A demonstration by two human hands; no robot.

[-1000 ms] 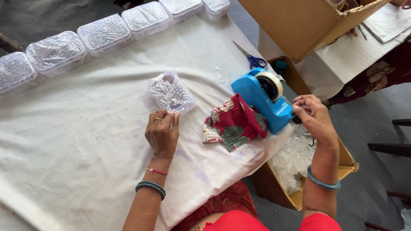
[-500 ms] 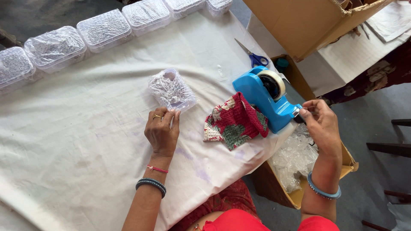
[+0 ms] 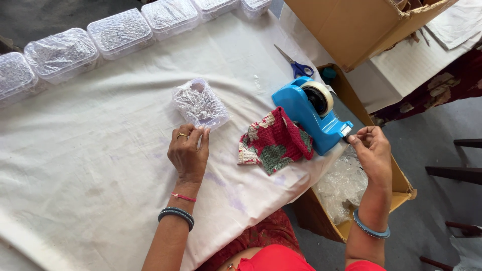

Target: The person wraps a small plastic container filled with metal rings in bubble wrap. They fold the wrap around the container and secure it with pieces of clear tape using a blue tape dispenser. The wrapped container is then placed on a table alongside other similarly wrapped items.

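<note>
Since a second ago, right hand [image 3: 372,150] has barely shifted at the blue tape dispenser [image 3: 314,114], grip pinched at its cutter end; any tape is too thin to see. Left hand [image 3: 188,150] rests fingertips on the clear plastic container [image 3: 200,104] lying on the desk [image 3: 100,165], contents unclear.

L hand [image 3: 188,153]: gold ring, thin red thread plus dark bangles at wrist. R hand [image 3: 372,150]: blue bangle on forearm. Red top, patterned red cloth at lap.
</note>
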